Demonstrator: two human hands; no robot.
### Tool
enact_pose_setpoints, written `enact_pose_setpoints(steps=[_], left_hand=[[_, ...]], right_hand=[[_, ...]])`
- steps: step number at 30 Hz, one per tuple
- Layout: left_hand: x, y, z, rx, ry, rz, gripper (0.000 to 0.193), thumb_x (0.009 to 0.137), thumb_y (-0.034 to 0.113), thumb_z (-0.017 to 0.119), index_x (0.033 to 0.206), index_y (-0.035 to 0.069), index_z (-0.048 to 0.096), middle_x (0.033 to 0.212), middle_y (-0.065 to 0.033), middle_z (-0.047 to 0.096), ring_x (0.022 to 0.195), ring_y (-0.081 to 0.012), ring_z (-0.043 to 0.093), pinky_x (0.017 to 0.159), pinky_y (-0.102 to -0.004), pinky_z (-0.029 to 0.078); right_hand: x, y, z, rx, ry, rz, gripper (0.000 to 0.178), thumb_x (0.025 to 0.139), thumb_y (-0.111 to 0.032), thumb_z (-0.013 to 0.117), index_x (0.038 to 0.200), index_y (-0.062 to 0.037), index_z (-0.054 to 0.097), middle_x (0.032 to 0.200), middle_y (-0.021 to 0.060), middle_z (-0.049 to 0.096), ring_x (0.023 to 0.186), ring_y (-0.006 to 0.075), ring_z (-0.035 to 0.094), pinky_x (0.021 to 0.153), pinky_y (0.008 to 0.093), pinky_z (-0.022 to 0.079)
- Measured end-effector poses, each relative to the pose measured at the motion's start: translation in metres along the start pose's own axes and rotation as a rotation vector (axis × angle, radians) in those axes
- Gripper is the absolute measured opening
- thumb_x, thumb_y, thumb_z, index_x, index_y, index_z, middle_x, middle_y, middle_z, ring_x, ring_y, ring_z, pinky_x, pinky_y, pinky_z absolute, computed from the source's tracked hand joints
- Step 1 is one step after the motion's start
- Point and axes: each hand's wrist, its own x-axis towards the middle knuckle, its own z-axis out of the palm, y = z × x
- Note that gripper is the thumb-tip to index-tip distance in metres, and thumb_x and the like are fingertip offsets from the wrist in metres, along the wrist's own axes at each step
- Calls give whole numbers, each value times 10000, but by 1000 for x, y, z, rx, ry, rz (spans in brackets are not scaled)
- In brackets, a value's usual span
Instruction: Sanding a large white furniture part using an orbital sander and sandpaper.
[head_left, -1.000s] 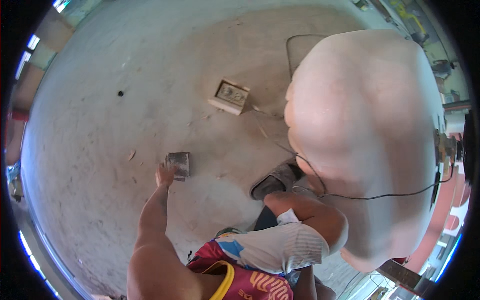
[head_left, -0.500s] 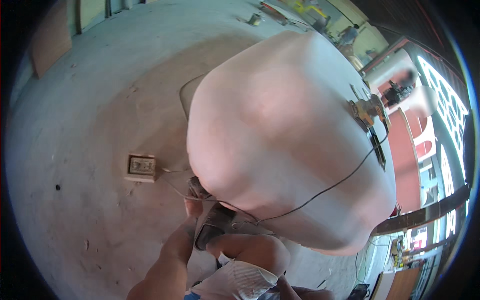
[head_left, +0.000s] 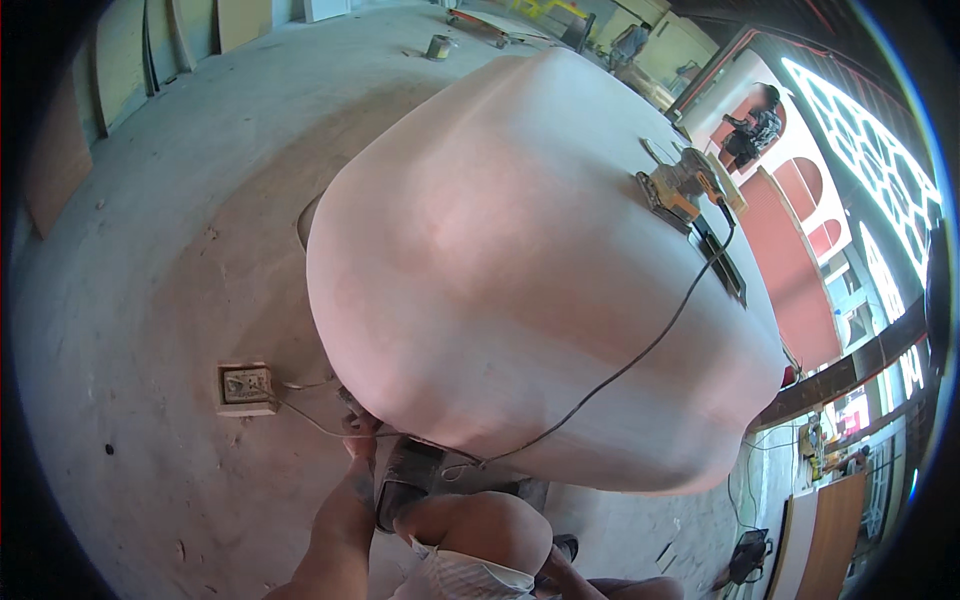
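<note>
your left hand [head_left: 360, 438] is at the lower left edge of the big, smooth whitish moulded form [head_left: 540, 270], with a small dark block [head_left: 351, 403] in its grip. the block slants, its long axis running from upper left to lower right along the form's rim; you cannot tell whether it touches the surface. the form fills the middle, its long axis also falling from upper left to lower right.

your left forearm [head_left: 335, 535] rises from the lower edge, nearly straight, leaning slightly right, with the fingers closed on the block's near end. your right hand is out of sight, so its state cannot be told. a power sander [head_left: 683, 190] sits on the form's upper right side, its cable [head_left: 625, 368] crossing the form toward your bent knee [head_left: 490, 530].
</note>
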Motion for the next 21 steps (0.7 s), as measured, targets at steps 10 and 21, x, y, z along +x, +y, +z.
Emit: enact_pose_setpoints(steps=[10,21], left_hand=[[-13,-25,-54,-692,-408,-394,297,980,442,675,1074,166,619,821,-5,557,761,-159,605,669,-374,460],[-33,26,-8,-919,-733,-157,454,1050,179,602,1482,120,477,1222,-109,727,1092,-263,730,731,-313,585]], right_hand=[[-2,24,2,28,-12,2,355,1023,-316,675,1255,-52,725,937,59,738,791,157,687,666,320,560],[-3,45,4,31,-45,18,362,1023,-316,676,1266,-53,726,948,60,742,799,158,691,671,322,563]])
